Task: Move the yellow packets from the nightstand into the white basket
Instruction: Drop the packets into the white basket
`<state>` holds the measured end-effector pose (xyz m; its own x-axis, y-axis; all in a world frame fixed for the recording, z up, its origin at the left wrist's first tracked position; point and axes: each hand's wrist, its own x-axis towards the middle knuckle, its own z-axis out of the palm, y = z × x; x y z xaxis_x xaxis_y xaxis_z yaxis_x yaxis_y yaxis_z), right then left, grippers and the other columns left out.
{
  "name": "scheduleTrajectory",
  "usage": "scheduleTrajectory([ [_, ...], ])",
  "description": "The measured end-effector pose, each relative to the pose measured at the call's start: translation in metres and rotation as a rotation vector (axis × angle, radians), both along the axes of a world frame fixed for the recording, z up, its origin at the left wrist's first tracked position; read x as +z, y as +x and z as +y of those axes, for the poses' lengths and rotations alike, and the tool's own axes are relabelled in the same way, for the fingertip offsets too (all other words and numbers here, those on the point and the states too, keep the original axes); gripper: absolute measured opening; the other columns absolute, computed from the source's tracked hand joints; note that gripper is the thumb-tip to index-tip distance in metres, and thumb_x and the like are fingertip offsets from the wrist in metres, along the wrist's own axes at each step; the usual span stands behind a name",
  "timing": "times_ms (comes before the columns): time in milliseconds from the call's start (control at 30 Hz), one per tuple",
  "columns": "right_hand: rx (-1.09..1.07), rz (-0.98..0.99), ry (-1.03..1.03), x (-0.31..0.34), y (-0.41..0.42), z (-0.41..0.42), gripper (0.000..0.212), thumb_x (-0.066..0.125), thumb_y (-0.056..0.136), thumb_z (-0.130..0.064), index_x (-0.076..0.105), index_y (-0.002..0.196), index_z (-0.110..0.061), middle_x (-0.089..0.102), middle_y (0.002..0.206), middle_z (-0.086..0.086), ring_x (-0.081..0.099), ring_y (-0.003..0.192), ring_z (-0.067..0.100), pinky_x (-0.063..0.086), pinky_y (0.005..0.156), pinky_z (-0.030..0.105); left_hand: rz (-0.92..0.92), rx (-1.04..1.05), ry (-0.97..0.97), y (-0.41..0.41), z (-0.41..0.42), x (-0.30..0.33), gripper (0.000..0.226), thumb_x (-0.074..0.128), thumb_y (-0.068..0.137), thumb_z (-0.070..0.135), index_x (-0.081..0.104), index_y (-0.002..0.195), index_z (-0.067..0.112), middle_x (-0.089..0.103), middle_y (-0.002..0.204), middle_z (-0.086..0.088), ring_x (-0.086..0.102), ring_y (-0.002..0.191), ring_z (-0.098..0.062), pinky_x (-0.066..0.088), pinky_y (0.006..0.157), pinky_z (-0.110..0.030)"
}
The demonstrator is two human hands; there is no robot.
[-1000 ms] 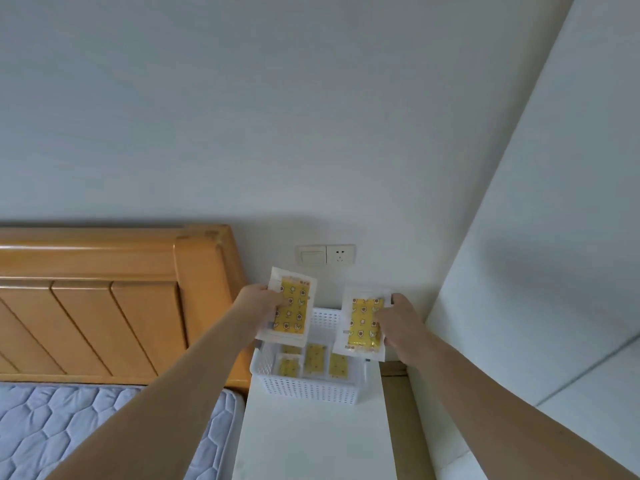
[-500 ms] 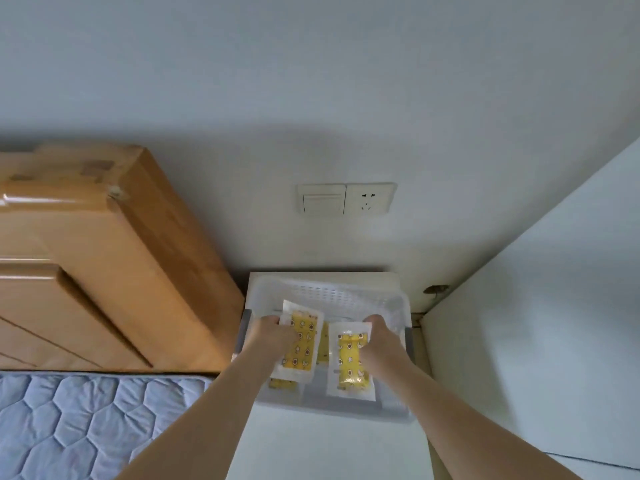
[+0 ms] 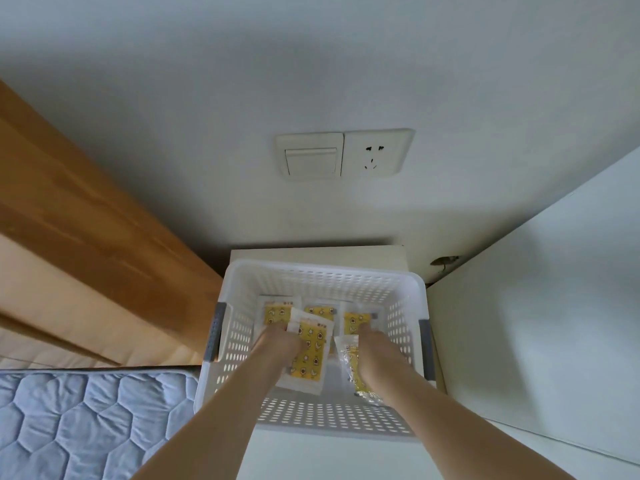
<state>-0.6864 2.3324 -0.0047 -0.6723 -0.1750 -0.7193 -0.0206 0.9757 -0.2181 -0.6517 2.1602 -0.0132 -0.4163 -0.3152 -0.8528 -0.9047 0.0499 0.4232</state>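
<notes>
Head view, looking steeply down into the white basket, a perforated plastic bin with grey handle inserts on its left and right rims, standing on the white nightstand against the wall. Both forearms reach over the near rim so that each packet is carried down inside the walls rather than dropped from above, which would judgeably keep the flat sachets from sliding or landing askew. The left hand grips the left packet, a yellow-printed sachet with a clear white border, held face-up and tilted toward the basket floor. The right hand holds the right packet, turned nearly edge-on, so its print is foreshortened. Three earlier packets lie flat in a row along the far side of the floor; the incoming pair sits nearer, apparently to form a second row. Release is judged imminent but not yet made. Hidden or unclear: the fingertips of both hands are covered by the packets and wrists, so the exact pinch cannot be read; the basket's near floor is masked by the arms; the nightstand front is cut off, so whether more packets remain there cannot be told. A wooden headboard and quilted mattress flank the left; a wall switch and socket sit above.
</notes>
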Motion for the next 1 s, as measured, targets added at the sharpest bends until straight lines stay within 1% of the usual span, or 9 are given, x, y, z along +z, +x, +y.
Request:
scheduleTrajectory([
  [167,0.211,0.013,0.250,-0.005,-0.006,-0.005,0.053,0.055,0.085,0.003,0.042,0.136,-0.004,0.051,0.128,0.012,0.056,0.113,0.024,0.049,0.085,0.030,-0.048,-0.080,-0.022,0.002,0.008,-0.007,0.025,0.080,0.073,0.014,0.067,0.094,0.017,0.072,0.094,-0.004,0.070,0.086,-0.025,0.058,0.083,-0.043],
  [267,0.551,0.144,0.465,-0.007,-0.004,-0.010,0.046,0.055,0.088,-0.015,0.048,0.132,-0.003,0.048,0.129,0.014,0.043,0.121,0.031,0.036,0.104,0.038,-0.061,-0.102,-0.024,0.006,0.010,-0.014,0.024,0.076,0.071,0.014,0.069,0.094,0.012,0.073,0.092,-0.007,0.071,0.083,-0.026,0.060,0.079,-0.043],
  [367,0.795,0.227,0.652,-0.010,-0.006,-0.012,0.037,0.052,0.089,-0.031,0.059,0.121,-0.012,0.050,0.118,0.010,0.037,0.119,0.034,0.024,0.104,0.041,-0.040,-0.132,-0.050,0.008,0.009,-0.025,0.014,0.063,0.076,0.011,0.072,0.088,0.012,0.074,0.090,-0.010,0.072,0.082,-0.027,0.060,0.078,-0.047],
  [467,0.926,0.277,0.740,-0.017,-0.006,-0.008,0.044,0.053,0.090,-0.037,0.058,0.124,-0.011,0.047,0.129,0.014,0.029,0.129,0.039,0.018,0.109,0.045,-0.031,-0.175,-0.106,0.010,0.010,-0.030,0.006,0.063,0.081,0.011,0.068,0.079,0.010,0.072,0.087,-0.010,0.070,0.085,-0.029,0.059,0.082,-0.045],
  [533,0.977,0.312,0.756,-0.021,-0.004,-0.005,0.047,0.054,0.089,-0.038,0.055,0.128,-0.010,0.045,0.134,0.017,0.027,0.133,0.041,0.017,0.111,0.046,-0.032,-0.199,-0.143,0.011,0.010,-0.033,0.016,0.064,0.082,0.010,0.059,0.067,0.012,0.066,0.077,-0.008,0.067,0.079,-0.028,0.058,0.079,-0.036],
  [633,1.000,0.343,0.753,-0.027,-0.001,0.000,0.054,0.054,0.089,-0.039,0.051,0.133,-0.007,0.041,0.139,0.019,0.025,0.136,0.041,0.013,0.113,0.048,-0.028,-0.275,-0.227,0.012,0.012,-0.039,0.018,0.060,0.084,0.009,0.056,0.067,0.013,0.060,0.072,-0.004,0.062,0.074,-0.024,0.055,0.074,-0.032],
  [800,0.939,0.380,0.706,-0.021,-0.001,0.008,0.063,0.061,0.085,-0.031,0.043,0.137,0.000,0.036,0.140,0.023,0.027,0.134,0.041,0.014,0.114,0.052,-0.045,-0.480,-0.394,0.009,0.016,-0.030,0.008,0.061,0.088,0.016,0.064,0.091,0.010,0.068,0.088,-0.006,0.068,0.080,-0.023,0.057,0.068,-0.032],
  [900,0.750,0.384,0.541,0.002,-0.003,0.006,0.064,0.059,0.087,-0.025,0.036,0.140,0.004,0.040,0.138,0.024,0.035,0.130,0.041,0.019,0.115,0.052,-0.086,-0.605,-0.548,0.006,0.016,-0.004,0.010,0.056,0.091,0.013,0.063,0.098,0.011,0.067,0.096,-0.007,0.065,0.083,-0.022,0.052,0.064,-0.030],
  [1000,0.622,0.387,0.320,0.042,-0.007,0.002,0.065,0.056,0.089,-0.018,0.029,0.144,0.002,0.039,0.141,0.021,0.037,0.131,0.037,0.022,0.117,0.048,-0.003,-0.617,-0.647,0.005,0.010,0.038,0.014,0.051,0.093,0.007,0.064,0.098,0.010,0.060,0.082,-0.001,0.060,0.077,-0.019,0.049,0.063,-0.027],
])
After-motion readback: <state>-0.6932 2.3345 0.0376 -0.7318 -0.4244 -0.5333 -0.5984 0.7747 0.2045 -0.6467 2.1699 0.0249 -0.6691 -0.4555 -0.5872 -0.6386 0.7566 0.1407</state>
